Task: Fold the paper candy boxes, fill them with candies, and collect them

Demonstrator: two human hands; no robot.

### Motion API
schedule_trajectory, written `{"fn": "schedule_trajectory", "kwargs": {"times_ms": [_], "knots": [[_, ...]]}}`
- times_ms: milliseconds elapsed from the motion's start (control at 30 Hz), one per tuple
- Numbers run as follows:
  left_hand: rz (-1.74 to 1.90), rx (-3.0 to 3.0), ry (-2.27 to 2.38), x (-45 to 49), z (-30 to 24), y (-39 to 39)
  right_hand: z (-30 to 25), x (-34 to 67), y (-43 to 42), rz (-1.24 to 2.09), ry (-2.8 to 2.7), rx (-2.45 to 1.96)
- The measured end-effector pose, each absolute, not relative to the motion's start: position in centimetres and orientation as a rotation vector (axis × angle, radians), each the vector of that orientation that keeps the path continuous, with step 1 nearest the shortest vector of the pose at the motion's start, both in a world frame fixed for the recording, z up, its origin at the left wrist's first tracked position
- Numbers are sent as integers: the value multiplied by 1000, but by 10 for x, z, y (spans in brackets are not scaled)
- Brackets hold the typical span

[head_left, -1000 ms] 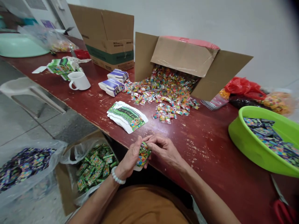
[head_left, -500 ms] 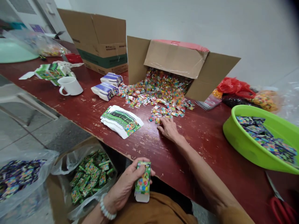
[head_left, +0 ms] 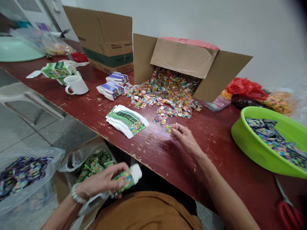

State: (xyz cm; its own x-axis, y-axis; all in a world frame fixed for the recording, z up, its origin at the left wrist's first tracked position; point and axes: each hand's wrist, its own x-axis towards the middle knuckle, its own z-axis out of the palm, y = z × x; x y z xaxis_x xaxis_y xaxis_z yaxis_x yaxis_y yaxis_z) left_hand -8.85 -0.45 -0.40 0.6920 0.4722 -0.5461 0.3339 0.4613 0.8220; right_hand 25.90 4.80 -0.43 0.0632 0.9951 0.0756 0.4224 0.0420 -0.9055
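Note:
My left hand (head_left: 109, 180) is wrapped round a small green printed carton (head_left: 126, 179), its white end flap pointing up and to the right, just off the table's front edge. Over the table, my right hand (head_left: 183, 135) pinches a small clear-wrapped candy packet (head_left: 169, 128) between thumb and fingers. Just beyond it lies a spread of colourful wrapped candies (head_left: 165, 95), spilling from a cardboard box (head_left: 179, 57) on its side. To the left, a fanned stack of flat green cartons (head_left: 127, 120) rests on the red table (head_left: 153, 153).
A lime-green basin (head_left: 240, 134) of dark packets stands right, with red-handled scissors (head_left: 287, 210) nearby. Left are a white mug (head_left: 76, 85), purple-white cartons (head_left: 111, 90) and another cardboard box (head_left: 110, 41). Below sit an open bag of filled green cartons (head_left: 96, 163) and a bag of purple packs (head_left: 22, 175).
My right hand has drawn back from the candies, lifting a packet. My left hand has shifted left and turned the carton, so its white end points up and right instead of down.

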Motion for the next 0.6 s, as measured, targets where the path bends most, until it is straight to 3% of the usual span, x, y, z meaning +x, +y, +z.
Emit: {"fn": "schedule_trajectory", "kwargs": {"times_ms": [100, 200, 400, 600], "knots": [[369, 1096, 834, -61, 7, -2, 16, 233, 28, 1231, -1418, -1285], [520, 1086, 795, -34, 14, -2, 28, 210, 15, 1355, -1535, -1191], [578, 1052, 729, -7, 15, -8, 34, 192, 11, 1278, -1612, -1168], [667, 1016, 723, -1, 11, -11, 30, 189, 18, 1283, -1332, -1164]]}}
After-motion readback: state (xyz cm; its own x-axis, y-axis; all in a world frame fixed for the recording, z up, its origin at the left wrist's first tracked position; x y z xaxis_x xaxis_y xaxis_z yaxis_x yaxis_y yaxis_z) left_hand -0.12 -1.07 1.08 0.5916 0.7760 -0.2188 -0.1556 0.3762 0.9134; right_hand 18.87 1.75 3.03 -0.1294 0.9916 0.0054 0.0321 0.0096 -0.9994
